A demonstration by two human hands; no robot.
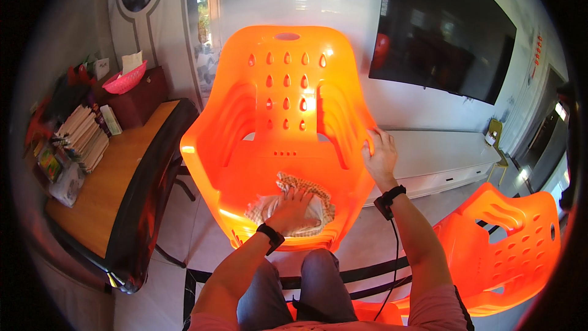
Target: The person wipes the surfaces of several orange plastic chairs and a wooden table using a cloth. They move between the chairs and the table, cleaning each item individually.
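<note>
An orange plastic armchair [285,156] stands right in front of my knees, facing me. Its backrest has rows of teardrop-shaped holes and an oval slot at the top. My left hand [292,211] presses flat on a checked cloth [324,193] spread over the front of the seat. Part of the cloth lies hidden under the palm. On the chair's armrest at the right rests my right hand [380,154], its fingers curled over the edge. Both wrists wear black straps, and a cable hangs from the right one.
At the left is a wooden table [124,165] with a dark edge, bearing stacked papers [85,135], a dark red box [138,96] and a pink basket [126,77]. A second orange chair [500,248] stands at the right. Behind are a white low cabinet [436,151] and a wall-mounted television [445,27].
</note>
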